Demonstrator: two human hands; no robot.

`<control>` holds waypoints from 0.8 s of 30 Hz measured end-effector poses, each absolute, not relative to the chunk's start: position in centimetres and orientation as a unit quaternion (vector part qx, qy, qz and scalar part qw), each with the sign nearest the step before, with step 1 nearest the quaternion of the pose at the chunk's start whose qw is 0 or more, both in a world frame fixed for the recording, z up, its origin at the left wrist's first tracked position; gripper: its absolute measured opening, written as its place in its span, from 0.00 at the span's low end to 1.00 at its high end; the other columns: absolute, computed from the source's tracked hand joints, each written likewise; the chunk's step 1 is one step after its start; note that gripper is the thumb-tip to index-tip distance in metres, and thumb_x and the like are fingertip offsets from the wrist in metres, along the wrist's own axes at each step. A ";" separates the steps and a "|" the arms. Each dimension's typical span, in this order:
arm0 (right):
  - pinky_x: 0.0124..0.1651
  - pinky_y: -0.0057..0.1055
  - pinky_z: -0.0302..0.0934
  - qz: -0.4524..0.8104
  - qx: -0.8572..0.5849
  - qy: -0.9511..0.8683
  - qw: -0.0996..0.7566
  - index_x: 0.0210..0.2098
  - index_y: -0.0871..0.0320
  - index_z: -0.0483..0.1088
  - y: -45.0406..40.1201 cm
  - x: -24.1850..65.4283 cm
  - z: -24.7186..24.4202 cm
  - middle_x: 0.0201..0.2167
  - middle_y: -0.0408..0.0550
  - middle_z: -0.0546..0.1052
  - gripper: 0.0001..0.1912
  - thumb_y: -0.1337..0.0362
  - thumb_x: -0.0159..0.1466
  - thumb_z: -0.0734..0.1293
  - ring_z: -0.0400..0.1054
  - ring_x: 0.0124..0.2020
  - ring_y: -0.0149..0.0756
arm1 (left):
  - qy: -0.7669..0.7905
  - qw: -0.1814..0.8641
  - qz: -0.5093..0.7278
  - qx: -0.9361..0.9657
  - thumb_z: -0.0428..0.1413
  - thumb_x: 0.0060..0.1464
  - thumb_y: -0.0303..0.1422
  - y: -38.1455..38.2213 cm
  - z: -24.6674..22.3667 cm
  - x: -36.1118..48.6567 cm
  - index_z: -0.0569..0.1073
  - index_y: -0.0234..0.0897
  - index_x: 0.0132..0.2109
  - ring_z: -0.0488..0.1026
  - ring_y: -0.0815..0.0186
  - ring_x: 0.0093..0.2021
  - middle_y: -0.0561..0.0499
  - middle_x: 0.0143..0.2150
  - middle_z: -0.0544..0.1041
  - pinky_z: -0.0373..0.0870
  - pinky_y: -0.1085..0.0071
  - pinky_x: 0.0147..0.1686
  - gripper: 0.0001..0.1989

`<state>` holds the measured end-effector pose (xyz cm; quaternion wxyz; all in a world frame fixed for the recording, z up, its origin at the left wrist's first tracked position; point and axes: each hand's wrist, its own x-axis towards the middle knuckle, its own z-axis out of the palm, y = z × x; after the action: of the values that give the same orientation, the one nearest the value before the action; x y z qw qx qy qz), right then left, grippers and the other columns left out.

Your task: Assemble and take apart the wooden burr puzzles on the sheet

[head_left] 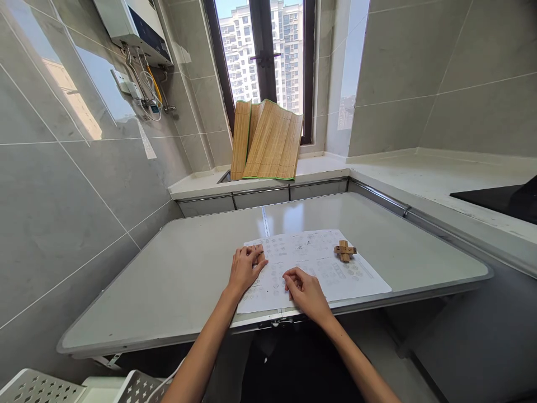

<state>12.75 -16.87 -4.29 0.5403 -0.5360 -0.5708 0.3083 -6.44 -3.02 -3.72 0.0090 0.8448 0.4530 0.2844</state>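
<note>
A white sheet (310, 263) printed with small diagrams lies near the front edge of the table. On its left part, my left hand (245, 268) has its fingers closed on small wooden pieces (259, 253) at the sheet's upper left corner. My right hand (305, 290) is over the lower middle of the sheet, its fingers curled together; whether anything is between the fingertips is hidden. An interlocked wooden puzzle (344, 251), shaped like a cross, rests on the right part of the sheet.
The white folding table (184, 263) has a centre seam. Behind it, a folded bamboo mat (272, 143) leans at the window on the counter (323, 163). A dark hob (503, 198) is at the right, and a perforated white basket (42, 387) at the lower left.
</note>
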 end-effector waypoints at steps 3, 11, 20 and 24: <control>0.30 0.30 0.65 0.315 -0.538 -0.574 0.531 0.37 0.56 0.72 -16.9 12.7 -4.2 0.25 0.44 0.78 0.17 0.49 0.70 0.62 0.71 0.22 0.34 | 0.450 0.004 0.293 0.844 0.61 0.59 0.44 -3.1 -3.7 -6.5 0.79 0.47 0.54 0.67 0.51 0.52 0.44 0.50 0.74 0.68 0.52 0.55 0.17; 0.35 0.33 0.65 0.240 -0.567 -0.622 0.484 0.39 0.55 0.73 -17.3 16.1 -4.4 0.33 0.48 0.80 0.14 0.53 0.70 0.61 0.75 0.33 0.40 | 0.460 -0.006 0.295 0.837 0.61 0.59 0.43 -3.1 -4.0 -6.7 0.80 0.42 0.47 0.69 0.52 0.53 0.45 0.51 0.74 0.70 0.54 0.53 0.13; 0.59 0.52 0.60 -0.092 -0.681 -0.546 0.480 0.52 0.57 0.71 -15.4 24.3 -7.4 0.53 0.60 0.68 0.18 0.60 0.65 0.62 0.63 0.57 0.54 | 0.467 0.000 0.298 0.833 0.63 0.58 0.42 -2.9 -4.2 -6.8 0.80 0.44 0.49 0.69 0.52 0.51 0.45 0.48 0.76 0.69 0.53 0.52 0.14; 0.60 0.56 0.57 -0.122 -0.708 -0.528 0.452 0.55 0.58 0.70 -15.2 25.1 -9.2 0.59 0.62 0.62 0.20 0.61 0.64 0.62 0.58 0.61 0.58 | 0.466 -0.001 0.296 0.834 0.62 0.60 0.41 -2.9 -4.3 -6.8 0.81 0.44 0.51 0.69 0.53 0.51 0.45 0.48 0.77 0.69 0.54 0.52 0.14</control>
<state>25.11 -15.19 -9.25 0.4521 -0.7084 -0.5281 -0.1221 -6.80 -2.86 -4.31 -0.0009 0.8337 0.4658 0.2964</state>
